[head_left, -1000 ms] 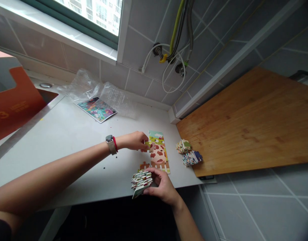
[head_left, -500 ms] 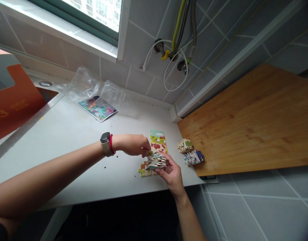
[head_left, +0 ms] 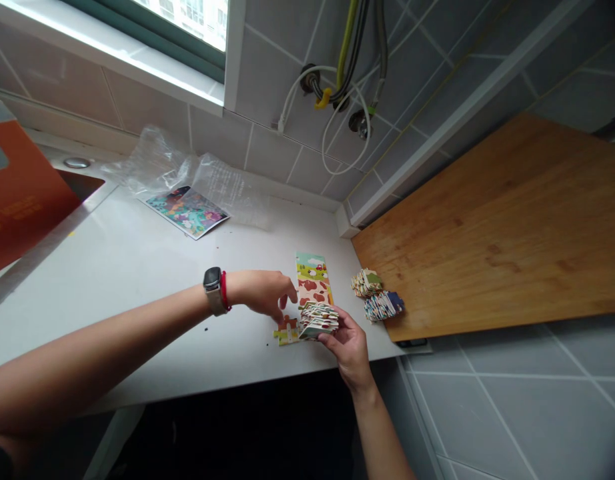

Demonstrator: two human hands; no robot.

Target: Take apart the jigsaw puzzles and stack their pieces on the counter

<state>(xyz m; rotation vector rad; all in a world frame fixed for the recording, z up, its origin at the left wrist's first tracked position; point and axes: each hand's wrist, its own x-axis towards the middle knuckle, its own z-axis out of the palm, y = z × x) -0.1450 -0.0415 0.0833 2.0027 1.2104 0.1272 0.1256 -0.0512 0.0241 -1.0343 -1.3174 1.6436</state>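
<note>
My right hand [head_left: 352, 347] grips a thick stack of jigsaw puzzle pieces [head_left: 318, 319], thumb on the near side. To its left, my left hand [head_left: 262, 292] has its fingers apart, with nothing visible between them. Its thumb tip is close to a puzzle piece [head_left: 287, 331] in brown, green and yellow lying on the counter; whether they touch I cannot tell. Beyond the stack lies a joined strip of puzzle [head_left: 312, 272] with a farm scene, sky, a red vehicle and brown-patched cow markings. The stack hides the strip's near end.
Two more piles of puzzle pieces, one greenish [head_left: 366, 283] and one blue [head_left: 384, 306], sit at the wooden board's [head_left: 487, 233] edge. Clear plastic bags [head_left: 227, 190] partly cover a colourful picture card [head_left: 187, 212]. An orange box [head_left: 27, 193] stands at far left.
My left hand has come away from the stack, and its fingers have spread toward the puzzle piece on the counter. My right hand still holds the stack. The view has shifted slightly.
</note>
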